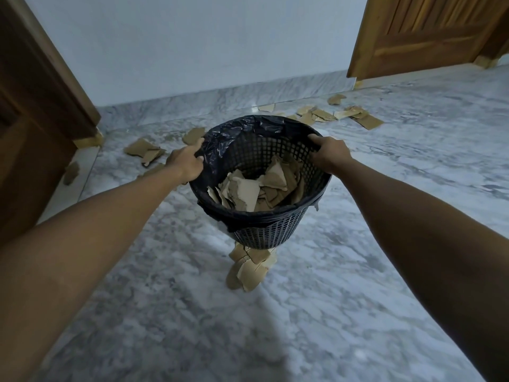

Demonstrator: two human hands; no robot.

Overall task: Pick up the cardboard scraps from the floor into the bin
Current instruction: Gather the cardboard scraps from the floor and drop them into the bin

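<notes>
A black mesh bin [271,232] with a black plastic liner is tilted toward me at the centre. My left hand [185,160] grips its left rim and my right hand [329,153] grips its right rim. Several torn cardboard scraps [256,188] lie inside the bin. A small pile of scraps [249,268] lies on the floor just below the bin's base. More scraps [144,150] lie on the floor to the left, and another scatter of scraps [344,114] lies at the far right near the wall.
The floor is grey marble [303,312]. A dark wooden door [35,106] stands at the left and a lighter wooden door [429,34] at the far right. A pale wall with a marble skirting [220,97] runs behind the bin.
</notes>
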